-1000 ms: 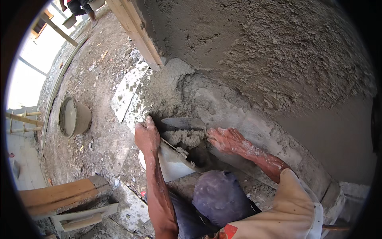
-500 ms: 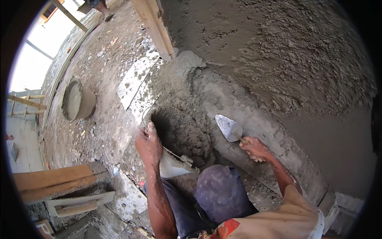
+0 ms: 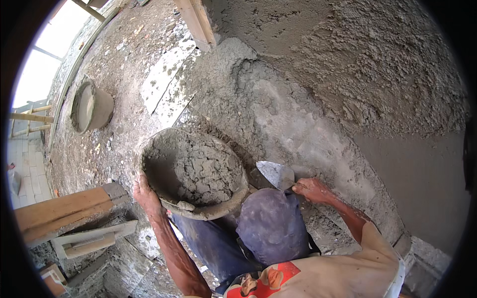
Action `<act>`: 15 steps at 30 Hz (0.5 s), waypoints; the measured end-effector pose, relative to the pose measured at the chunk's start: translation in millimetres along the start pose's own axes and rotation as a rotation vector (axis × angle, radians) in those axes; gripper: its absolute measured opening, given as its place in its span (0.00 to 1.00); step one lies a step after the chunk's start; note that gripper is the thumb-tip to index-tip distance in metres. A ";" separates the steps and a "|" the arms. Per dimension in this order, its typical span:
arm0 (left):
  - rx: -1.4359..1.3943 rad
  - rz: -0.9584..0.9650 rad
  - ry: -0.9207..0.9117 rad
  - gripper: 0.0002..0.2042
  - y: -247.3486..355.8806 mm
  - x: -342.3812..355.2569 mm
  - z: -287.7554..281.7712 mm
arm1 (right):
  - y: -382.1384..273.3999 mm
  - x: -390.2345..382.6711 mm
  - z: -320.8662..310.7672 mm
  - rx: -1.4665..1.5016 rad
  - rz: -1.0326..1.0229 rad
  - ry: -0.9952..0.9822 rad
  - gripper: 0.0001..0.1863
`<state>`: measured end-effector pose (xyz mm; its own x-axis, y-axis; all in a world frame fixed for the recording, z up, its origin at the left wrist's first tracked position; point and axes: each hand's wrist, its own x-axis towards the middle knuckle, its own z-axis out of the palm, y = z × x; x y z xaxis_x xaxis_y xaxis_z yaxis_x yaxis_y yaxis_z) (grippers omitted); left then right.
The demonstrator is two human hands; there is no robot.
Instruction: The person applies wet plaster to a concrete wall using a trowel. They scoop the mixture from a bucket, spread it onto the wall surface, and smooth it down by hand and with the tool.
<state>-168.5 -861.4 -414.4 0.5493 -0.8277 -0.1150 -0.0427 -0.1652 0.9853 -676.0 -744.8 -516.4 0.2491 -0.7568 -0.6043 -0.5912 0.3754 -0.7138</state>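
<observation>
Checking Hold, Weight and Surroundings

We find the left grip (image 3: 145, 195) closed on the left rim of the grey bucket (image 3: 221, 210), which sits in front of the person, beside the bent knee (image 3: 273, 226). The right grip (image 3: 310, 190) is clenched round the handle of a pointed trowel (image 3: 276, 174); its blade lies outside the bucket, near the knee.

We judge the bucket heavy: lumpy mortar (image 3: 208, 169) takes up much of it, and this load should be thick, soft and prone to slump if tipped. The coated rim may prove gritty or slick; opposite sides of it would give the surest hold. We cannot tell how the base rests. The trowel should be light and stiff, best taken by its handle.

Outward, we note a mortar-smeared slab (image 3: 293, 119) meeting a plastered wall (image 3: 377, 74), partly rough, partly smooth. A second bucket (image 3: 102, 111) stands well apart on littered ground (image 3: 129, 64). A timber post (image 3: 195, 22) stands by the wall; a plank (image 3: 64, 213) lies lower left.
</observation>
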 end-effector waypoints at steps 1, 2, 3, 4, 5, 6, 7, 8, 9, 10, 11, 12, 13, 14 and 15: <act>0.006 -0.002 0.017 0.10 -3.3 2.0 -3.3 | -8.9 14.4 5.7 -0.021 -0.042 0.025 0.24; 0.019 -0.002 0.039 0.10 -3.6 3.5 -8.5 | -49.4 27.6 0.8 0.017 0.104 -0.041 0.26; -0.029 -0.001 0.058 0.09 4.7 -2.3 8.0 | -91.6 41.9 -10.6 0.051 0.257 -0.092 0.27; -0.048 -0.001 0.062 0.09 9.0 -4.2 19.4 | -98.1 67.2 -7.8 0.017 0.137 -0.038 0.27; -0.065 -0.003 0.068 0.09 12.0 -4.8 26.3 | -103.6 94.7 -3.7 0.040 0.084 0.007 0.26; -0.084 -0.005 0.074 0.09 14.3 -5.1 28.0 | -110.6 121.1 0.2 0.060 0.031 0.047 0.26; -0.063 -0.014 0.061 0.08 11.3 -1.9 24.5 | -121.2 146.8 -0.6 0.136 0.044 0.083 0.25; -0.054 -0.001 0.063 0.08 4.1 1.7 21.6 | -132.9 172.2 -3.6 0.148 0.046 0.130 0.25; -0.042 0.012 0.069 0.08 -5.2 5.8 16.3 | -144.3 190.3 -5.2 0.163 0.046 0.172 0.24; -0.026 0.023 0.077 0.08 -4.0 7.1 13.3 | -153.0 198.0 -6.2 0.207 0.045 0.185 0.24; -0.024 0.002 0.078 0.08 -4.4 6.0 12.7 | -160.9 203.9 -6.9 0.250 0.045 0.199 0.24; -0.001 0.013 0.080 0.09 -5.3 6.6 15.3 | -167.5 207.2 -6.4 0.293 0.045 0.214 0.24; 0.025 0.027 0.086 0.09 -3.3 8.2 16.8 | -161.3 211.2 -3.5 0.295 0.025 0.225 0.23; 0.057 0.034 0.102 0.09 -6.5 10.4 10.7 | -163.5 204.7 1.2 0.269 -0.002 0.217 0.23; 0.077 0.049 0.127 0.11 -10.9 13.8 3.4 | -164.5 195.8 5.9 0.243 -0.030 0.210 0.23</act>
<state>-163.3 -872.9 -427.1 0.6457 -0.7623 -0.0455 -0.1332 -0.1711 0.9762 -525.5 -951.5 -519.4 0.0850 -0.8538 -0.5136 -0.3788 0.4491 -0.8092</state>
